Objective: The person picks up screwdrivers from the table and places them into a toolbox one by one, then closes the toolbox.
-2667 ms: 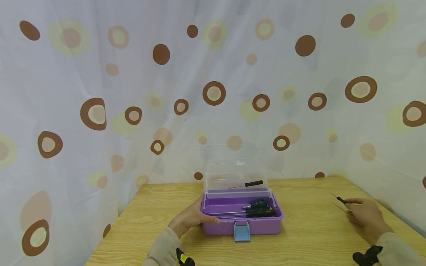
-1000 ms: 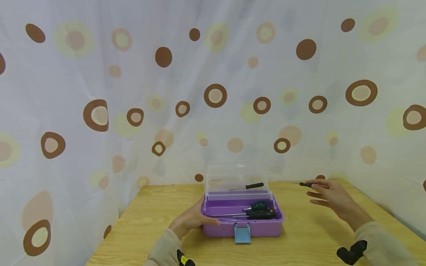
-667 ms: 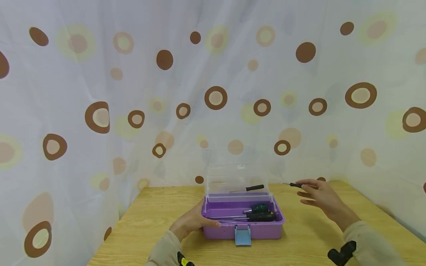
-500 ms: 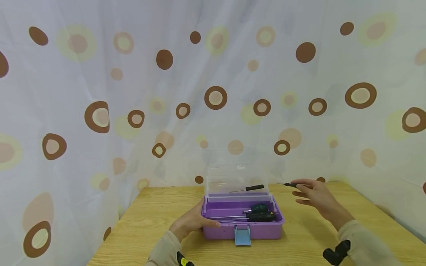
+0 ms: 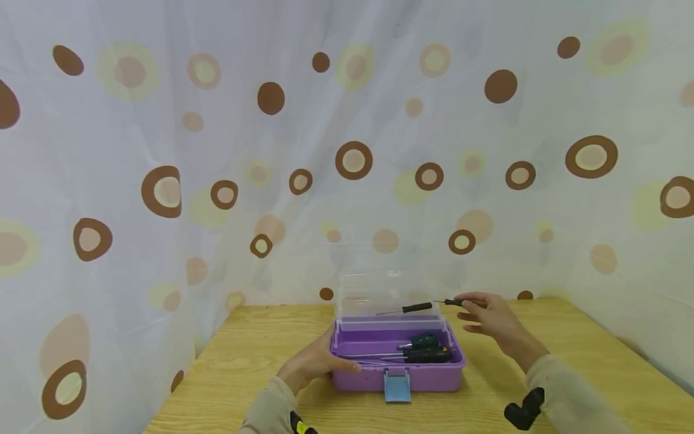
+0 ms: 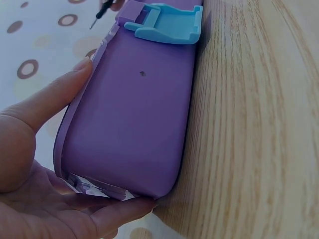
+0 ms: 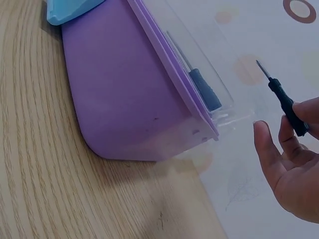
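Observation:
A purple toolbox (image 5: 363, 381) stands on the table with its clear lid (image 5: 374, 283) raised. My left hand (image 5: 311, 363) grips its left end, thumb over the front rim and fingers along the side. Between thumb and fingertips, my right hand (image 5: 496, 320) pinches a small black screwdriver (image 7: 284, 102). Its tip points left, above the box's back right corner, near the lid. Another small black screwdriver (image 5: 417, 307) lies in the lid. Inside the box are a stubby green-handled screwdriver (image 5: 425, 342) and a larger black-handled screwdriver (image 5: 428, 354); more thin shafts lie beside them, partly hidden.
The light blue latch (image 5: 397, 389) hangs down at the box's front. A wooden table (image 5: 244, 337) carries the box. Behind and on both sides hangs a white curtain (image 5: 303, 265) with brown and yellow spots, close behind the lid.
My right hand has carried the small screwdriver from the table's right side, up and leftward to the toolbox lid. My left hand has stayed on the box.

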`<state>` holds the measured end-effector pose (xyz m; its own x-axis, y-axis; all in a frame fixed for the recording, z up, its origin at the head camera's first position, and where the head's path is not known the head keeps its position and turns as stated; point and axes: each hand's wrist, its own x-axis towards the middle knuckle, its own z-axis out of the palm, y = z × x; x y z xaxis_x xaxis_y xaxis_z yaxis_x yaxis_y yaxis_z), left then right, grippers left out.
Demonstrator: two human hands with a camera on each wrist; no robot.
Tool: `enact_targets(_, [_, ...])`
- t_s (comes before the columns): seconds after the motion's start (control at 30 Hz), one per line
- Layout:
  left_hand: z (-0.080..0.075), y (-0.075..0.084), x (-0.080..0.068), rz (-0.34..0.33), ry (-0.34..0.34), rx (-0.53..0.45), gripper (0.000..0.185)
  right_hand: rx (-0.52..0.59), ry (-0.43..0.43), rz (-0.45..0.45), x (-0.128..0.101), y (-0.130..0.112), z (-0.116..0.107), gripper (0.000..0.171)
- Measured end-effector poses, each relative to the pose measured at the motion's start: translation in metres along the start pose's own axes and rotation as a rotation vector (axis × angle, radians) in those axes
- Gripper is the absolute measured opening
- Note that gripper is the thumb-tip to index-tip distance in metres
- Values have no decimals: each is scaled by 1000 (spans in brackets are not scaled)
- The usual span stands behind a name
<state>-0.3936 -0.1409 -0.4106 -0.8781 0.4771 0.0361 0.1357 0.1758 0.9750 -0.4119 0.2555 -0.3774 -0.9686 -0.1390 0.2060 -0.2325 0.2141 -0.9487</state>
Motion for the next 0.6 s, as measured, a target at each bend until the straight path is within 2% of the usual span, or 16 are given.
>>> enact_targets(0.37, [1,1,1,1,3,4,121,44,29,4,11,2,16,43])
enact_targets(0.6, [0,2,-1,4,6,16,120,32,58,26,17,0,26,43])
